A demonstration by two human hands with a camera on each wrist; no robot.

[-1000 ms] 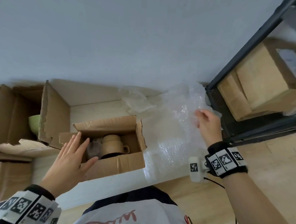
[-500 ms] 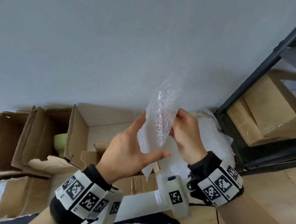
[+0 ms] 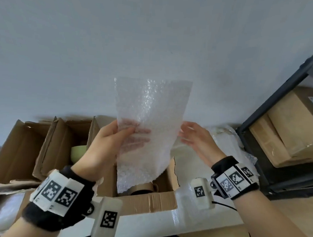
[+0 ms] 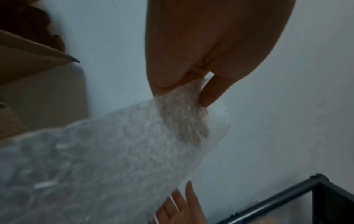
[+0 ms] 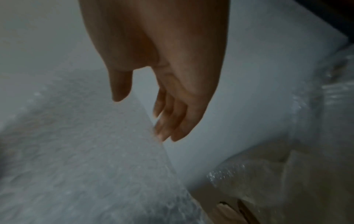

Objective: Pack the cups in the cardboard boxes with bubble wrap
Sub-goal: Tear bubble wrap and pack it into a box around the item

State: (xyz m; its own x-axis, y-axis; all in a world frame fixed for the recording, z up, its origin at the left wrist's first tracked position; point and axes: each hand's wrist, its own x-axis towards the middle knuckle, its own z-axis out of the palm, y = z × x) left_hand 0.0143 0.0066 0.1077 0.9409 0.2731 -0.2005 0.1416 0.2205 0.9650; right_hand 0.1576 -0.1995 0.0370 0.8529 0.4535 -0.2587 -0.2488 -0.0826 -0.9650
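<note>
Bubble wrap sheet: held upright in the air above the open cardboard box, its lower edge hanging down into the box opening.
Left hand: pinches the sheet at its left edge — thumb in front, fingers spread behind it and showing through the plastic; the left wrist view shows thumb and fingers closed on the edge.
Right hand: just beside the sheet's right edge, fingers straight and loosely spread, gripping nothing; whether the fingertips touch the edge cannot be told.
Brown cup: inside the cardboard box, under the hanging sheet, handle pointing right.
Cardboard box: flaps open, on the white worktop, directly below the hands.
Green cup: in a second open box left of the cardboard box.
More bubble wrap: piled on the worktop right of the cardboard box.
Black shelf: further right — cartons stacked on it.
</note>
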